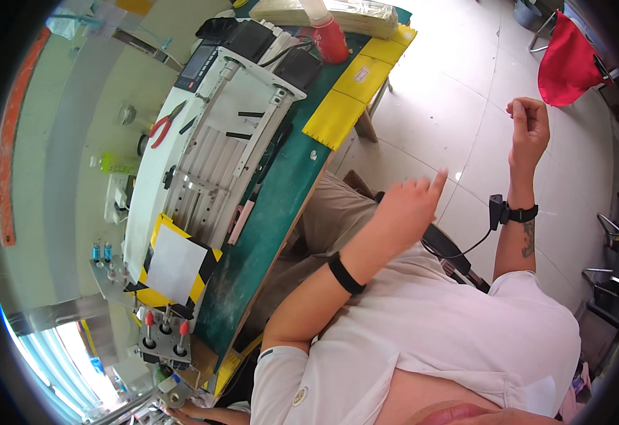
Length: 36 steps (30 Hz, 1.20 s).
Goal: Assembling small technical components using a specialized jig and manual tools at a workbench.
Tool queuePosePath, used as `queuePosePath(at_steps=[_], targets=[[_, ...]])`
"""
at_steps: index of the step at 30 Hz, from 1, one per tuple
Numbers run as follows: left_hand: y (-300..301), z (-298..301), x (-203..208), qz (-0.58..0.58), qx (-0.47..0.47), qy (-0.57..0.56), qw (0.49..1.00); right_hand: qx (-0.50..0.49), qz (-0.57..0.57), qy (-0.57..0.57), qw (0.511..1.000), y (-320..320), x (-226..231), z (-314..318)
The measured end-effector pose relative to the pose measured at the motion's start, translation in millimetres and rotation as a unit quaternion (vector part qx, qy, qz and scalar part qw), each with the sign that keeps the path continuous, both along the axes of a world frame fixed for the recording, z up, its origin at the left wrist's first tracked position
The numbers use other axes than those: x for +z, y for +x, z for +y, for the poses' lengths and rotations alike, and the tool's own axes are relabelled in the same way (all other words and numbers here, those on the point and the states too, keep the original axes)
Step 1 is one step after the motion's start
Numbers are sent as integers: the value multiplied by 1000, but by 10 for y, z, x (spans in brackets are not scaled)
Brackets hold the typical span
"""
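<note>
My left hand (410, 212) is in the air in front of my chest, a black band on its wrist. Its index finger points outward and the other fingers look loosely bent, slightly blurred; I see nothing in it. Raised over the tiled floor on the right is my right hand (530, 131), its fingers curled and thumb against them. Whether it pinches something small cannot be seen. A small black device (497, 211) with a cable sits at the right wrist strap. Nearest the left hand is the green-topped table (253, 262), well apart from it.
A metal-framed machine (207, 156) stands on the table, with red-handled pliers (161, 131) on it. Nearby are a red bottle (330, 41), yellow strips (337, 106) and a black-and-yellow bordered sheet (175, 265). Another person's arm (214, 413) shows at lower left. A red cloth (568, 64) hangs at upper right.
</note>
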<state>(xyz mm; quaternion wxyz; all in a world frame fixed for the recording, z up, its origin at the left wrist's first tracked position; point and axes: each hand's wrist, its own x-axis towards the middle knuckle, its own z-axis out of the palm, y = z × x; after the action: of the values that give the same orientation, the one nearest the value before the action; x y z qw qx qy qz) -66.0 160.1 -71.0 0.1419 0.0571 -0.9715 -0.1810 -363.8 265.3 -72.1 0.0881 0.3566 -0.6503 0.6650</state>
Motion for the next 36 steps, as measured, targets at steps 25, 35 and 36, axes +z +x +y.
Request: queuePosePath(at_steps=[25, 35, 36], targets=[[487, -1441, 186, 124, 195, 17, 973, 37, 233, 162, 958, 1087, -162, -1764], [636, -1384, 239, 130, 218, -29, 967, 47, 277, 160, 946, 1112, -308, -1724], [692, -1295, 318, 163, 210, -25, 964, 45, 271, 175, 945, 1144, -196, -1677]])
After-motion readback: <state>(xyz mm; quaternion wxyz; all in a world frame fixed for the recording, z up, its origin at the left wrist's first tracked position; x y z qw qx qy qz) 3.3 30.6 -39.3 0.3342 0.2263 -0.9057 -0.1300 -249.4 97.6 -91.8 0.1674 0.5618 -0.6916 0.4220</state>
